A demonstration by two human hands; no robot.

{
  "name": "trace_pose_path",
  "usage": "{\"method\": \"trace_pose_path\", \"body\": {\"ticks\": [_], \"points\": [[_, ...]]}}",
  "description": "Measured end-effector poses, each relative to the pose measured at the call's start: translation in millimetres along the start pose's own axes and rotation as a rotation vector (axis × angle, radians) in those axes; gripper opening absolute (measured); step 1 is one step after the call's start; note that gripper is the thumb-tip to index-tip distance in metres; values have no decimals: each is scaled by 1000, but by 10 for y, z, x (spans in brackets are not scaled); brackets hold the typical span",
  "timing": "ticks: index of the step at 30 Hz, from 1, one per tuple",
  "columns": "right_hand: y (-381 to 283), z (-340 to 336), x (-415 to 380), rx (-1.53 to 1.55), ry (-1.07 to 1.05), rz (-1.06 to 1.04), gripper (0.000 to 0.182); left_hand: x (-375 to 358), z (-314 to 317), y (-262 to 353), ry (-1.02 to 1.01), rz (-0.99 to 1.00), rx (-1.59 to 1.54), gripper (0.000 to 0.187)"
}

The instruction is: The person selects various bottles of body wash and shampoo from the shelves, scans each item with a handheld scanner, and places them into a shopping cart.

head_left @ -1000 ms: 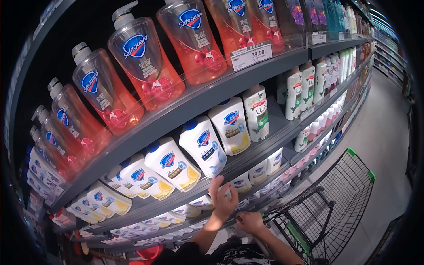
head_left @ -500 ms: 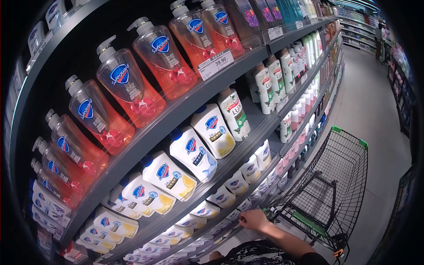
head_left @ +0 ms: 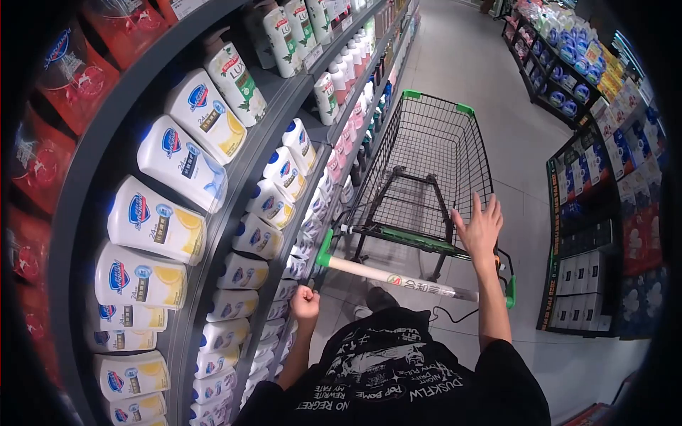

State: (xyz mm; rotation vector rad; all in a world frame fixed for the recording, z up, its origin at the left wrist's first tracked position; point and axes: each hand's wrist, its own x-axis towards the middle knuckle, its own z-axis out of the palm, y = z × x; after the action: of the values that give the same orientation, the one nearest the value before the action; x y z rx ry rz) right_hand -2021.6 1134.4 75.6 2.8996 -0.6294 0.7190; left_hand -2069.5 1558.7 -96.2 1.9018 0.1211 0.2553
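My right hand [head_left: 479, 226] is open with its fingers spread, raised over the near right part of a wire shopping cart [head_left: 426, 145]. Below it runs the cart's handle bar [head_left: 394, 278], pale with green ends; neither hand is seen gripping it. My left hand [head_left: 306, 302] is closed in a loose fist beside the lower shelves, left of the handle, and no object shows in it. Nearest to it are white bottles [head_left: 238, 304] on the lower shelf. Larger white Safeguard bottles [head_left: 156, 220] with lemon pictures stand on the shelf above.
White and green LUX bottles [head_left: 236, 84] stand farther along the left shelving, with red pump bottles [head_left: 78, 71] higher up. A dark display stand [head_left: 579, 234] with boxes is on the right. Tiled aisle floor [head_left: 465, 60] stretches ahead past the cart.
My view has turned right and down, bringing the cart nearer the middle. My right hand, closed near the cart's handle before, is now raised and open. My left hand has come into clearer view.
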Motion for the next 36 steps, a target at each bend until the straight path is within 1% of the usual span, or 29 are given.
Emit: {"method": "trace_pose_path", "body": {"ticks": [1, 2, 3, 4, 6, 7, 8, 9, 10, 12, 13, 14, 15, 16, 17, 18, 20, 22, 23, 24, 26, 28, 30, 31, 32, 33, 34, 35, 36], "points": [[251, 129, -185, -98, -68, 31, 62, -47, 20, 60, -4, 6, -11, 21], [449, 194, -341, -192, -134, 59, 65, -118, 47, 137, -56, -7, 39, 22], [560, 167, -420, -127, -405, 202, 61, -192, 70, 194, -103, -21, 93, 23], [637, 157, -477, -53, -676, 337, 57, -253, 83, 230, -115, 10, 83, 23], [873, 355, -534, -44, -740, 289, 46, -364, 129, 352, -101, -32, 31, 23], [895, 374, -572, -52, -677, 227, 41, -392, 122, 519, -99, -21, 62, 22], [904, 397, -631, -54, -617, 171, 37, -399, 120, 646, -92, 37, 64, 23], [980, 445, -655, 17, -581, 158, 34, -394, 117, 752, -97, 53, 73, 24], [1226, 710, -670, 123, -600, 151, 32, -406, 123, 851, -103, 63, 76, 24], [1370, 652, -643, 160, -612, 68, 30, -379, 153, 1085, -112, 107, 53, 25], [1483, 712, -678, 176, -508, 73, 29, -351, 161, 1244, -113, 168, 77, 25], [1597, 784, -716, 194, -404, 73, 28, -320, 185, 1322, -118, 255, 66, 21], [1703, 773, -758, 288, -277, 66, 35, -301, 229, 1386, -124, 332, 102, 17], [1747, 712, -696, 392, -151, 59, 44, -255, 281, 1463, -127, 409, 146, 16], [1564, 280, -568, 745, -259, 351, 47, -184, 314, 1640, -159, 535, 210, 23], [1259, -319, -501, 1096, -380, 654, 50, -91, 354, 1806, -195, 663, 283, 32], [977, -777, -539, 1517, -301, 638, 55, 56, 508, 1925, -394, 831, 388, 49], [676, -919, -544, 1940, -254, 594, 59, 133, 768, 1841, -645, 861, 501, 55], [742, -825, -486, 2079, -447, 541, 62, 166, 898, 1827, -799, 835, 602, 47], [782, -676, -408, 2255, -662, 571, 53, 206, 1023, 1826, -948, 800, 700, 39], [510, -624, -269, 1987, -732, 637, 44, 246, 1253, 1907, -974, 693, 890, 17], [304, -398, -177, 1495, -658, 361, 29, 148, 1335, 1824, -863, 653, 908, 9], [134, -267, -141, 1144, -590, 330, 25, 89, 1375, 1950, -787, 636, 931, 9], [52, -221, -146, 1046, -467, 200, 25, 101, 1443, 1954, -829, 571, 963, 8], [41, -160, -153, 934, -355, 75, 25, 118, 1521, 1933, -837, 578, 969, 8], [65, -51, -129, 863, -514, 138, 36, 106, 1557, 1969, -812, 595, 971, 9], [47, 18, -152, 742, -472, 124, 33, 72, 1593, 2008, -786, 606, 970, 9], [69, 96, -162, 789, -465, 137, 34, 82, 1653, 2066, -823, 539, 989, 11], [110, 164, -135, 838, -448, 147, 36, 77, 1714, 2123, -815, 544, 992, 11]]}}
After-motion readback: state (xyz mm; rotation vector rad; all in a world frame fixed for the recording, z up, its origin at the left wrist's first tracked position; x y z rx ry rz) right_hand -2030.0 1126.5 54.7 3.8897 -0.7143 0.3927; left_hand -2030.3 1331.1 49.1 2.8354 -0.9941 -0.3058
